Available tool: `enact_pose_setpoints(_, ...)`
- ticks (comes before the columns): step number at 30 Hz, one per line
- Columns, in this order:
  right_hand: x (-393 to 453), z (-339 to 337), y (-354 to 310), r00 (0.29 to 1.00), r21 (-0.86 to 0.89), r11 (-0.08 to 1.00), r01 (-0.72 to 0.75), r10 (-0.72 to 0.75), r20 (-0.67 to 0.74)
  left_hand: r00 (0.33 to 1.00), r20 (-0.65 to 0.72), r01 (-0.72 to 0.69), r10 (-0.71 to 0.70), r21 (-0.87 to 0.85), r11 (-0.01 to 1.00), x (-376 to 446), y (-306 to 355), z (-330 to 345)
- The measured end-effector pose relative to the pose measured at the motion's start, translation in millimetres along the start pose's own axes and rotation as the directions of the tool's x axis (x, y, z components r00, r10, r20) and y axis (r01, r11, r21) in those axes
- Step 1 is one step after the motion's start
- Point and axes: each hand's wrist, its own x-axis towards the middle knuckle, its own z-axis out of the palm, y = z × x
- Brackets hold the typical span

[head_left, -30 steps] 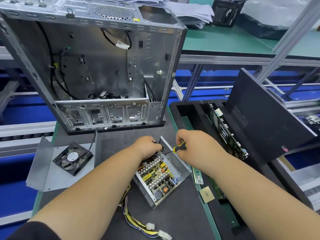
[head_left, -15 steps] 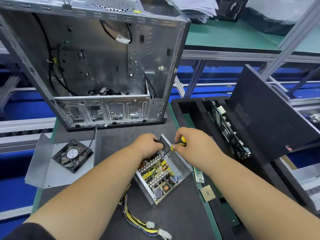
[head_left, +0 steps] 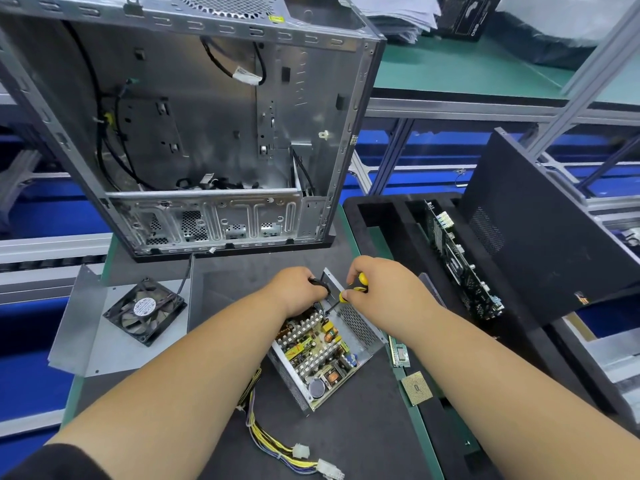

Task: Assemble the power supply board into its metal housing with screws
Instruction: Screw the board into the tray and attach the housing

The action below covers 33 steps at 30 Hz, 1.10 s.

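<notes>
The power supply board [head_left: 317, 351], crowded with heatsinks and yellow parts, lies inside its open grey metal housing [head_left: 360, 329] on the dark mat. My left hand [head_left: 298, 289] grips the housing's far corner, fingers curled over a black part. My right hand [head_left: 375, 289] holds a yellow-and-black screwdriver [head_left: 356, 287]; its shaft slants down-left into the housing's far corner. The tip and any screw are too small to make out. A bundle of yellow and black cables [head_left: 277, 445] with white plugs trails from the housing toward me.
An open silver computer case [head_left: 194, 133] stands behind the housing. A black fan [head_left: 145, 310] rests on a grey metal panel [head_left: 74, 327] at left. A RAM stick [head_left: 398, 351] and a CPU chip [head_left: 417, 388] lie right of the housing. A black foam tray [head_left: 381, 216] with circuit boards sits at right.
My right hand has shifted slightly left with the screwdriver, bringing the shaft further over the housing's far corner. My left hand keeps its grip.
</notes>
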Motion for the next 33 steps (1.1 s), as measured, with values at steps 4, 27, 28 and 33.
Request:
enact_pose_setpoints(4, 2.2, 1.4, -0.5, 1.000, -0.010, 1.000, -0.008, 0.009, 0.006, 1.000, 0.001, -0.002, 0.002, -0.021, 1.000, -0.7, -0.2, -0.4)
enact_pose_setpoints(27, 6.1, -1.5, -14.5, 0.995, -0.110, 0.993, 0.052, -0.042, 0.088, 1.000, -0.002, 0.008, -0.009, -0.063, 0.998, -4.2, 1.1, -0.9)
enact_pose_setpoints(28, 6.5, -2.4, -15.6, 0.994, -0.108, 0.993, 0.055, -0.044, 0.104, 1.000, -0.001, 0.008, -0.008, -0.064, 0.998, -4.2, 1.2, -0.8)
enact_pose_setpoints(33, 13.1, -8.4, -20.5, 0.977, -0.239, 0.962, 0.129, -0.081, 0.199, 1.000, 0.002, -0.001, 0.001, -0.044, 0.999, -4.6, 1.7, -1.4)
